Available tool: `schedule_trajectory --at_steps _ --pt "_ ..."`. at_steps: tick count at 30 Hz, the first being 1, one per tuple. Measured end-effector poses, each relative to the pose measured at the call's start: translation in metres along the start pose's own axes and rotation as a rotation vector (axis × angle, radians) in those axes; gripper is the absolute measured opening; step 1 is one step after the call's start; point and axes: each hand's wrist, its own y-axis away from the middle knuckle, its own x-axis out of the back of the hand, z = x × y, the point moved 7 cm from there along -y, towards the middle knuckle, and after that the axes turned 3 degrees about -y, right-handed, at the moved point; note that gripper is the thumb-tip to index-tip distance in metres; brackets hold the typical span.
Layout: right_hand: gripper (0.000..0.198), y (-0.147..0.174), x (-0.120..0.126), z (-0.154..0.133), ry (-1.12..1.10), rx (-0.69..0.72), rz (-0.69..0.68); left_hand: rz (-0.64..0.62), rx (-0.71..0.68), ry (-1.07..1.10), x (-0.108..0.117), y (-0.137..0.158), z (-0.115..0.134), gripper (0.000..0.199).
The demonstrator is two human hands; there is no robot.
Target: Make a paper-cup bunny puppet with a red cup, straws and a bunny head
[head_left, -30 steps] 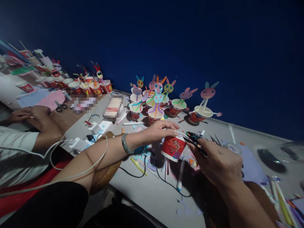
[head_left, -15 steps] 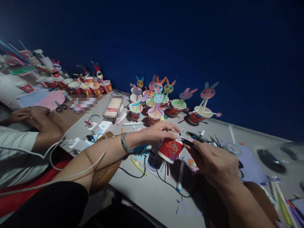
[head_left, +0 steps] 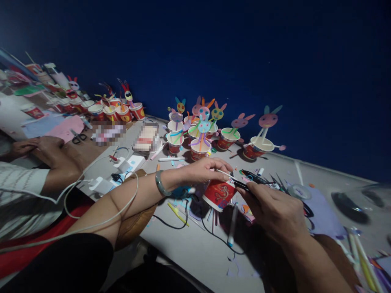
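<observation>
Your left hand point(head_left: 205, 171) rests over the rim of a red paper cup point(head_left: 219, 193), fingers curled down on its top edge, holding it tilted on the desk point(head_left: 195, 248) about midway along, nearer the front edge than the wall. Your right hand point(head_left: 275, 211) is closed around a dark tool point(head_left: 244, 185), its tip touching the cup's rim just under your left fingertips; you cannot tell exactly what the tool is. A white marker point(head_left: 232, 226) lies on the desk just in front of the cup, among paper scraps. Finished cups with paper bunnies point(head_left: 203, 134) stand in a cluster near the back edge. Another person's hands point(head_left: 51, 152) rest folded at the left end, near a pair of scissors point(head_left: 77, 137).
</observation>
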Motion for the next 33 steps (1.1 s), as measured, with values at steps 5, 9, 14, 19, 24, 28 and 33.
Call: schedule_trajectory --at_steps 5,9,14,19,24,28,33 --pt "0.028 0.000 -0.002 0.000 -0.034 -0.013 -0.004 -0.010 -0.024 -0.010 0.000 -0.001 -0.001 0.012" --pt "0.028 0.001 -0.001 0.001 -0.048 -0.023 0.001 -0.014 -0.042 -0.017 0.001 -0.002 -0.002 0.014" --pt "0.031 0.003 -0.006 0.004 -0.076 -0.054 -0.058 -0.016 -0.035 -0.024 0.001 -0.001 0.000 0.013" --pt "0.028 0.005 -0.008 0.008 -0.147 -0.098 -0.063 -0.015 -0.025 -0.035 0.001 0.000 0.003 0.011" --pt "0.027 0.007 -0.006 0.012 -0.170 -0.120 -0.040 0.014 -0.002 0.009 0.004 0.001 0.003 0.014" --pt "0.019 0.010 -0.002 0.020 -0.260 -0.273 0.031 0.037 0.009 0.079 0.006 0.001 0.004 0.019" --pt "0.025 0.022 -0.012 0.045 -0.571 -0.699 0.096 0.031 0.000 0.086 0.004 0.001 0.005 0.017"
